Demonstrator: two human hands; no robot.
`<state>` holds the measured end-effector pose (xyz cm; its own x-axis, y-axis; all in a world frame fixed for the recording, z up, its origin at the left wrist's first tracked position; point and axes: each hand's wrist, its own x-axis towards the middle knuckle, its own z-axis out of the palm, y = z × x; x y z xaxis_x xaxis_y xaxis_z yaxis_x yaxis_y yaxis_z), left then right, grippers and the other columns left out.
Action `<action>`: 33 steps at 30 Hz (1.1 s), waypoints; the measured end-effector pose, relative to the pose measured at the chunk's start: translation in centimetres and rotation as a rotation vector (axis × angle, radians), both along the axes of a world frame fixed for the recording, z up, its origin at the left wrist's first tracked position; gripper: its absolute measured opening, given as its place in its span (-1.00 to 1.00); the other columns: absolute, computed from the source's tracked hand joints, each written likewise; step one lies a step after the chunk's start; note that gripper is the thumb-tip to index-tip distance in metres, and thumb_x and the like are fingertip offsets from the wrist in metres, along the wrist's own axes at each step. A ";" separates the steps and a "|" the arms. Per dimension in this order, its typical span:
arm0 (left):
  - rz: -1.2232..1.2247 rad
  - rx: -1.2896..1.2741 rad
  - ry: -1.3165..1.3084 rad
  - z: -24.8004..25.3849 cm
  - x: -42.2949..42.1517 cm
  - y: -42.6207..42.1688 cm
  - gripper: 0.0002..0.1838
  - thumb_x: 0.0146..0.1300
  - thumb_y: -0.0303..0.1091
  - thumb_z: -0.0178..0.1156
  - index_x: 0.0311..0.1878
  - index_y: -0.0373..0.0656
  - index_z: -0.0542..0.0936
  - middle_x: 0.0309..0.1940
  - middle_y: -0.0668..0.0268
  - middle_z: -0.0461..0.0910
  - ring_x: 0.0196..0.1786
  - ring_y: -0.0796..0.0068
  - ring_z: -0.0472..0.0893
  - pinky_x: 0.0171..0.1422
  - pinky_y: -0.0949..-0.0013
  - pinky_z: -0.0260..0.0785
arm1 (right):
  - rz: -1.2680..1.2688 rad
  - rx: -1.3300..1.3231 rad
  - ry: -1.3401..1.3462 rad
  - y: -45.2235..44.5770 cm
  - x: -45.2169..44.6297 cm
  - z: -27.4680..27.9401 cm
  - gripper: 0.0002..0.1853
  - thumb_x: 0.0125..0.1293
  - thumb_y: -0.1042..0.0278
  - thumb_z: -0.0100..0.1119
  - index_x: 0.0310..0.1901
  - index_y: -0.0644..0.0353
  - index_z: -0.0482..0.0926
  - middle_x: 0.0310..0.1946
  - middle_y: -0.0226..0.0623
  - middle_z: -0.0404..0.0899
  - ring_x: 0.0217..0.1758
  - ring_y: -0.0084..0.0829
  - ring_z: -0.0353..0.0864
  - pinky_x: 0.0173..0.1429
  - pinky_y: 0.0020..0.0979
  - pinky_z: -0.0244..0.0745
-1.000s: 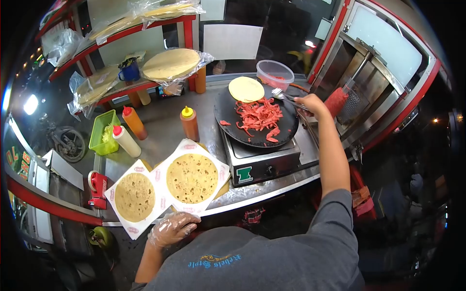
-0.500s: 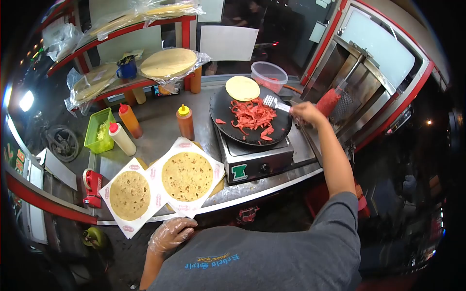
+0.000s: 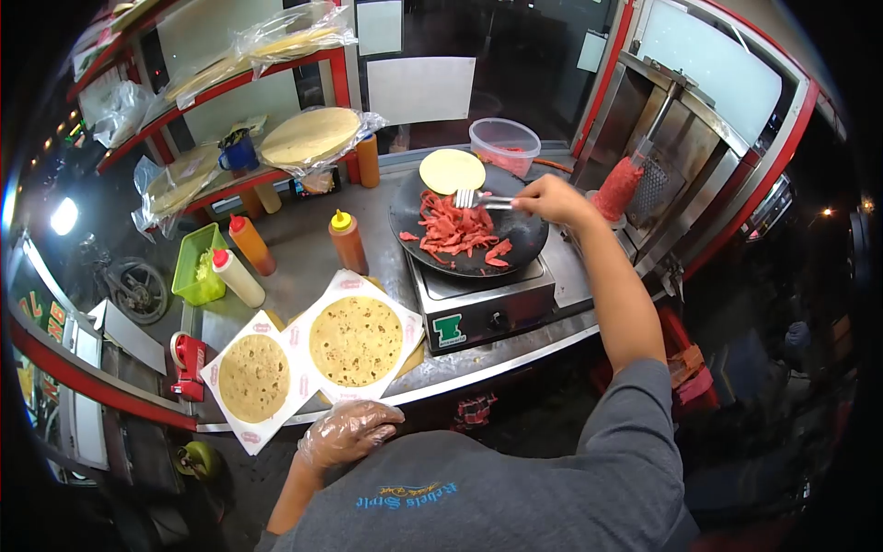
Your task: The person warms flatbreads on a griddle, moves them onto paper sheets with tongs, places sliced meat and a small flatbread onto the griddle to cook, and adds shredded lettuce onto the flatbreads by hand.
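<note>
My right hand (image 3: 548,200) is closed round the handle of a metal fork-like utensil (image 3: 469,199), whose tines are at the top of the red meat strips (image 3: 452,228). The meat lies on a round black pan (image 3: 529,241) over a stove (image 3: 487,313). A pale flatbread (image 3: 452,172) rests at the pan's back edge. My left hand (image 3: 354,431), in a clear plastic glove, is near the counter's front edge, fingers curled; whether it holds anything is hidden. Beside it, two browned flatbreads (image 3: 356,340) (image 3: 254,378) lie on white printed papers.
Sauce bottles (image 3: 347,242) (image 3: 251,245) (image 3: 238,278) and a green basket (image 3: 198,267) stand on the counter. A plastic tub (image 3: 504,147) is behind the pan. Red shelves (image 3: 221,189) hold more flatbreads at the left. A vertical meat spit (image 3: 617,189) stands at the right.
My right hand has moved left with the utensil, whose tines are now over the meat. My left hand has shifted slightly right. The camera view has shifted a little.
</note>
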<state>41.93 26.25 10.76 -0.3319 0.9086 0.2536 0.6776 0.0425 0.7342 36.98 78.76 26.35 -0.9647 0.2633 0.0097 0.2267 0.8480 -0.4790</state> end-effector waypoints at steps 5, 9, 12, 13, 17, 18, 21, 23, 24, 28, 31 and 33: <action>0.088 -0.081 -0.040 -1.5 0.3 -2.0 -0.76 0.46 -0.29 0.34 0.10 -0.15 0.72 0.00 0.19 0.78 0.09 0.10 0.75 0.21 0.10 0.59 | 0.033 0.477 0.372 -2.7 4.4 1.3 -0.64 0.27 0.13 0.51 0.03 0.12 0.82 -0.23 -0.16 0.76 -0.14 -0.06 0.75 -0.01 -0.13 0.60; 0.131 -0.114 -0.091 -3.8 0.4 -4.2 -0.74 0.47 -0.25 0.33 0.10 -0.16 0.72 -0.01 0.17 0.78 0.10 0.08 0.74 0.23 0.11 0.58 | -0.060 0.621 0.100 -3.1 7.5 1.7 -0.53 0.21 0.09 0.54 0.13 0.05 0.78 -0.05 -0.12 0.74 0.07 -0.02 0.75 0.15 -0.06 0.62; 0.151 -0.127 -0.101 -3.6 0.2 -4.7 -0.75 0.47 -0.27 0.32 0.10 -0.16 0.72 -0.01 0.16 0.78 0.10 0.07 0.74 0.23 0.10 0.58 | -0.175 0.607 -0.025 -5.2 8.2 3.5 -0.57 0.21 0.08 0.54 0.08 0.04 0.80 -0.04 -0.12 0.75 0.04 0.00 0.77 0.16 -0.03 0.65; 0.138 -0.126 -0.123 -3.6 -0.2 -4.6 -0.75 0.47 -0.28 0.32 0.10 -0.16 0.72 -0.01 0.16 0.78 0.09 0.07 0.74 0.22 0.10 0.58 | -0.129 0.665 0.048 -4.6 7.8 1.1 -0.57 0.21 0.08 0.54 0.09 0.03 0.80 -0.05 -0.11 0.76 0.03 0.00 0.77 0.15 -0.03 0.65; 0.078 -0.023 -0.030 -2.6 -1.9 -3.1 -0.78 0.41 -0.33 0.37 0.05 -0.15 0.74 -0.05 0.17 0.79 0.05 0.09 0.75 0.18 0.10 0.59 | -0.103 0.706 0.040 -7.5 6.9 1.3 -0.58 0.22 0.07 0.52 0.09 0.00 0.80 -0.08 -0.09 0.76 0.00 0.03 0.77 0.12 -0.01 0.65; 0.048 -0.006 -0.035 -2.8 -2.4 -2.6 -0.78 0.40 -0.33 0.38 0.05 -0.14 0.74 -0.05 0.18 0.79 0.05 0.10 0.76 0.18 0.11 0.59 | -0.122 0.707 0.047 -7.4 6.5 1.7 -0.58 0.23 0.06 0.51 0.09 0.00 0.80 -0.08 -0.09 0.76 -0.01 0.03 0.77 0.12 -0.01 0.65; -0.010 0.044 0.002 -2.7 -2.6 -1.3 -0.78 0.37 -0.34 0.41 0.04 -0.12 0.74 -0.06 0.21 0.79 0.03 0.12 0.76 0.15 0.13 0.60 | -0.234 0.400 0.121 -5.2 2.0 2.5 -0.55 0.33 -0.04 0.42 0.14 0.02 0.79 -0.02 0.02 0.76 0.05 0.11 0.76 0.15 0.01 0.63; -0.063 0.073 0.006 -2.4 -2.7 -0.7 -0.78 0.37 -0.35 0.41 0.05 -0.12 0.74 -0.05 0.22 0.78 0.02 0.12 0.75 0.14 0.13 0.59 | -0.268 0.460 0.291 -3.1 -1.2 -2.7 -0.55 0.34 -0.04 0.41 0.16 0.03 0.78 -0.01 0.04 0.77 0.05 0.13 0.76 0.17 0.02 0.63; -0.062 0.078 0.001 -2.1 -2.2 -0.8 -0.78 0.37 -0.35 0.41 0.05 -0.12 0.74 -0.05 0.22 0.78 0.02 0.13 0.75 0.14 0.13 0.59 | -0.285 0.516 0.351 -2.2 -2.5 -5.2 -0.54 0.35 -0.03 0.41 0.16 0.03 0.77 -0.01 0.04 0.76 0.04 0.14 0.76 0.17 0.03 0.63; -0.014 0.076 -0.020 -2.4 -2.2 -2.8 -0.77 0.39 -0.35 0.39 0.08 -0.10 0.72 -0.03 0.25 0.78 0.06 0.16 0.75 0.18 0.14 0.58 | -0.062 0.597 0.252 -3.4 0.8 -6.0 -0.56 0.32 -0.01 0.46 0.16 -0.03 0.78 0.05 -0.05 0.76 0.08 0.08 0.75 0.20 0.00 0.62; 0.109 -0.010 -0.121 -4.1 -1.9 -5.1 -0.78 0.42 -0.33 0.36 0.08 -0.11 0.73 -0.02 0.24 0.78 0.06 0.16 0.75 0.19 0.14 0.58 | -0.147 0.275 0.215 0.6 2.9 -4.2 -0.51 0.28 0.03 0.50 0.19 0.05 0.78 0.05 -0.04 0.80 0.08 -0.05 0.81 0.18 -0.11 0.63; 0.142 -0.064 -0.154 -5.1 -1.4 -5.8 -0.78 0.44 -0.32 0.35 0.08 -0.12 0.73 -0.03 0.23 0.78 0.06 0.15 0.75 0.19 0.14 0.58 | -0.280 0.269 0.230 1.3 2.5 -3.4 -0.49 0.28 0.03 0.49 0.19 0.13 0.77 0.02 0.00 0.80 0.09 -0.08 0.82 0.19 -0.11 0.64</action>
